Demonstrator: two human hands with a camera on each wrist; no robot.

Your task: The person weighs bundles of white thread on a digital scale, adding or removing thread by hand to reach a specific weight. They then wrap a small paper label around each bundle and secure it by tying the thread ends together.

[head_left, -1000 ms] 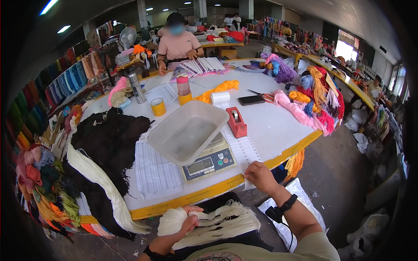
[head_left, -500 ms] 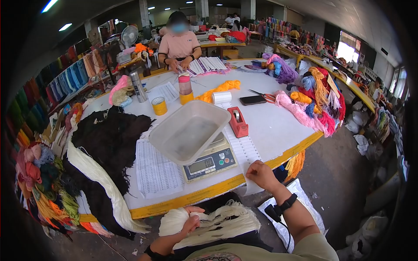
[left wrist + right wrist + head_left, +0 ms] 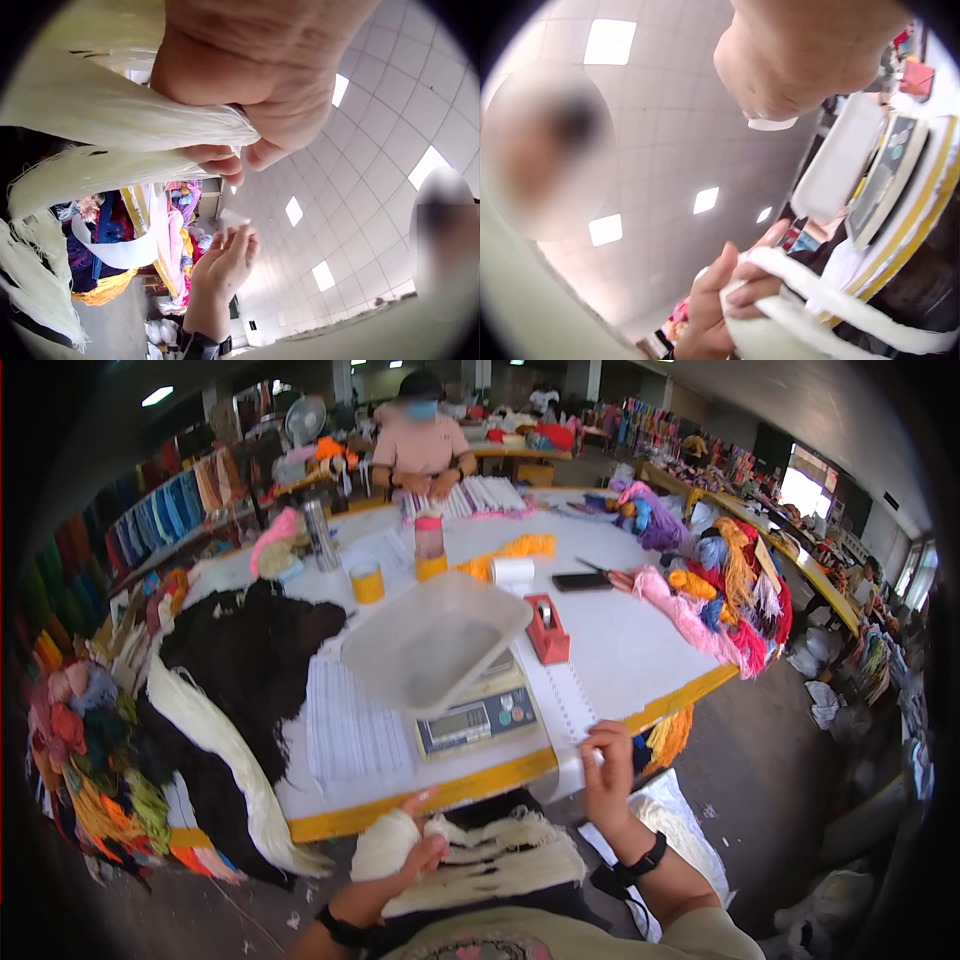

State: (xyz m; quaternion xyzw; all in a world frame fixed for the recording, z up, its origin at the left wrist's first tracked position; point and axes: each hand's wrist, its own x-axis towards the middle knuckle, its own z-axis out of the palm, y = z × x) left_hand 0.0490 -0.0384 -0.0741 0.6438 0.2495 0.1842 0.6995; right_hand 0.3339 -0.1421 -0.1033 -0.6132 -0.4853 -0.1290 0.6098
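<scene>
Cream yarn (image 3: 500,860) lies across the lap, and my left hand (image 3: 410,858) grips its gathered end. In the left wrist view the fingers and thumb of the left hand (image 3: 255,82) close round the yarn (image 3: 135,120). My right hand (image 3: 608,775) is raised by the table's front edge, beside a printed white paper strip (image 3: 560,700) that hangs over it. Between its fingertips the right hand (image 3: 225,262) pinches a small white piece (image 3: 234,218), also visible as a white piece (image 3: 772,124) under the fingers in the right wrist view.
A scale (image 3: 478,715) carries a grey tray (image 3: 430,645), with a red tape dispenser (image 3: 547,630) to its right. Dark yarn (image 3: 250,670) and a cream skein (image 3: 225,745) lie left. A person (image 3: 420,450) works across the table (image 3: 640,650).
My right hand has risen from the strip's end, with a small white piece now visible in its fingers. The left hand has shifted slightly left with the yarn. The head view has moved a little.
</scene>
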